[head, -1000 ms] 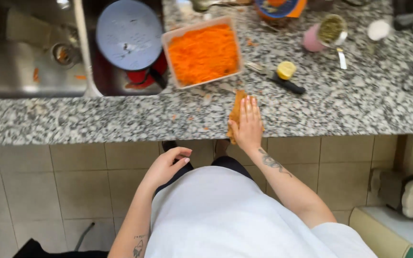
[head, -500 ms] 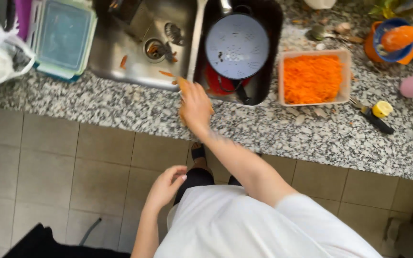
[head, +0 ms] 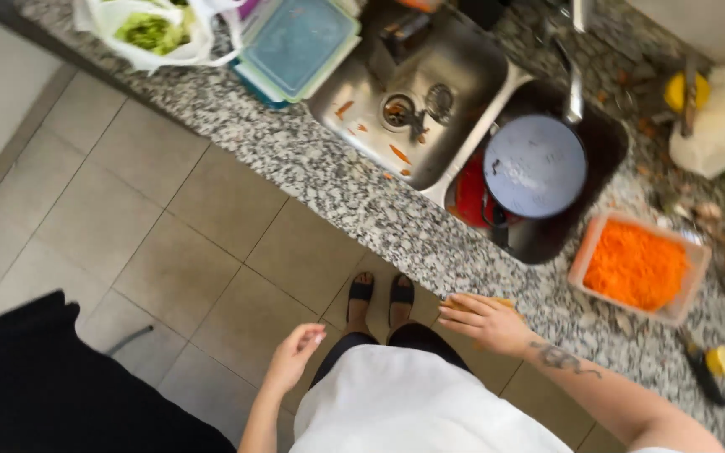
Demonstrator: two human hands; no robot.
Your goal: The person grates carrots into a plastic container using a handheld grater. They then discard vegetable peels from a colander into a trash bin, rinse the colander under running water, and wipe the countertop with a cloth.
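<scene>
My right hand (head: pixel 487 323) pressed flat on a soft yellow cloth (head: pixel 472 304) (speckled granite counter (head: pixel 337 180)); left hand (head: pixel 294 356) hung loosely curled at nine o'clock.

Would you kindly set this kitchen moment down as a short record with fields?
Right hand: pressing a yellow cloth on the granite counter edge
Left hand: empty, hanging over the tiled floor
Sink: carrot scraps around the drain
Second basin: blue pan, upturned
Tub of grated carrot: right of the pan
Far left: bag of greens, lidded container
</scene>
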